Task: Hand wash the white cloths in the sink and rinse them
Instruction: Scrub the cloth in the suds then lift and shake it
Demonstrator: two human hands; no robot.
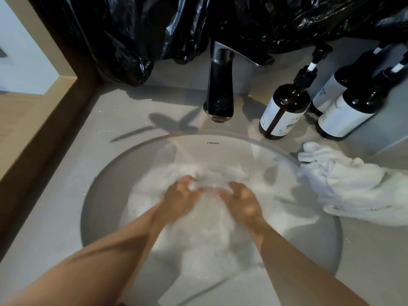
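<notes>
While both hands are down in the suds, the step in hand reads as the wash itself; rinsing looks not yet begun.

Item 1, sink (132, 155): round basin, centre of the frame, holding cloudy, foamy water.

Item 2, submerged cloth (207, 239): white, lying in the basin under and around the hands. It is soaked and limp, its edges lost in foam, so shape and fold cannot be told.

Item 3, left hand (178, 196): centre, just left of the middle. Its fingers (188, 180) are curled and bunched into the cloth, though blur hides the detail.

Item 4, right hand (242, 200): just beside the left. Its fingers (234, 186) bend down and dig into the same cloth, likewise blurred.

Item 5, second cloth (353, 191): white towelling, crumpled at the right edge on the counter (66, 173), one end draped over the basin rim. It is bulky and thick-piled, and whether it is wet cannot be told.

Item 6, tap (220, 89): dark, upper centre. Whether water runs cannot be told.

Item 7, pump bottles (284, 109): dark with white labels, upper right.

Item 8, black plastic bag (132, 29): across the top of the frame.

Next move, by judgement: a firm two-handed rub of the gathered cloth against itself, then a lift and squeeze, with clean water needed for the rinse.
</notes>
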